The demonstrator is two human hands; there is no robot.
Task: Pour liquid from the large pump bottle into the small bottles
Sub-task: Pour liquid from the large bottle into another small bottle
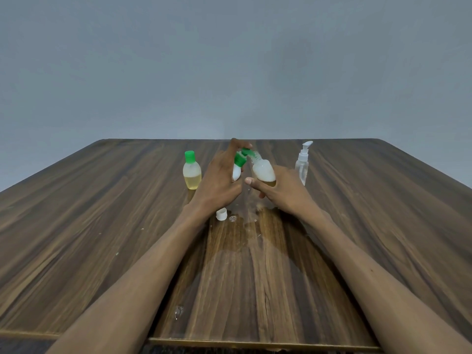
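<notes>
My left hand (pixel 219 180) grips a small white bottle (pixel 236 172) with a green flip cap (pixel 240 159) whose lid stands open. My right hand (pixel 283 192) holds a small translucent bottle (pixel 264 171) with foamy yellowish liquid. It is tilted to the left, and its uncapped neck meets the green cap. The clear pump bottle (pixel 302 164) with a white pump head stands upright just right of my right hand, untouched. A third small bottle (pixel 192 172) with a green cap and yellow liquid stands left of my left hand.
A loose white cap (pixel 221 214) lies on the wooden table (pixel 102 226) below my left wrist. A wet spill (pixel 245 241) spreads between my forearms, with drops (pixel 178 311) nearer the front edge. A grey wall rises behind the table.
</notes>
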